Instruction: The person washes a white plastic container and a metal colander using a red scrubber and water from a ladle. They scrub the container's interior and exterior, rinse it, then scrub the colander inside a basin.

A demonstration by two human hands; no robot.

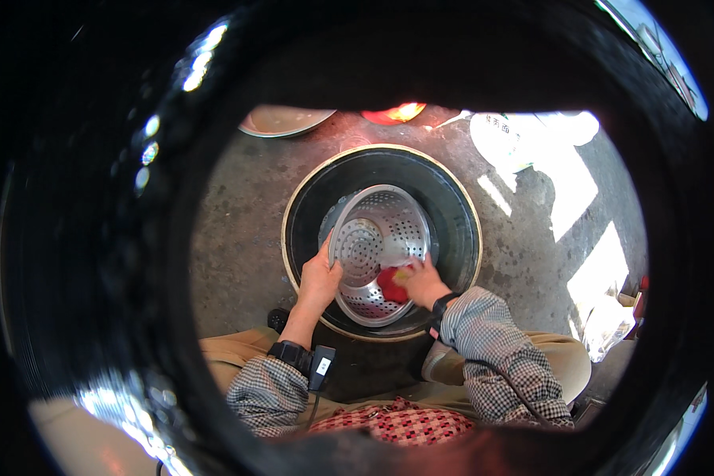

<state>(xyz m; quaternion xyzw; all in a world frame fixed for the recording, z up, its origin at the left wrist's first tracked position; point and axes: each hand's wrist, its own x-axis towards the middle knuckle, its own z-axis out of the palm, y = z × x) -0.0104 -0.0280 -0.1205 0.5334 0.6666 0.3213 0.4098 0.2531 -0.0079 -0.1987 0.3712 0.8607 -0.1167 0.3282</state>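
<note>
A perforated metal colander (357,253) is tilted inside a large dark round tub (381,163) with a pale rim, standing on the floor between the knees. My left hand (320,279) grips the colander's left rim, thumb on the inner side. My right hand (422,282) is at the colander's lower right, closed on a red cloth or scrubbing pad (394,284) that lies against the perforated inner wall. Something yellowish shows at the fingers, but blur hides what it is. What lies in the tub beneath the colander is mostly hidden.
Beyond the tub are a shallow basin (285,121) at the upper left and a red bowl-like thing (392,114). A white round container or bag with writing (500,140) stands upper right in sunlight. Crumpled clear plastic (608,324) lies at the right. A dark border hides the picture's edges.
</note>
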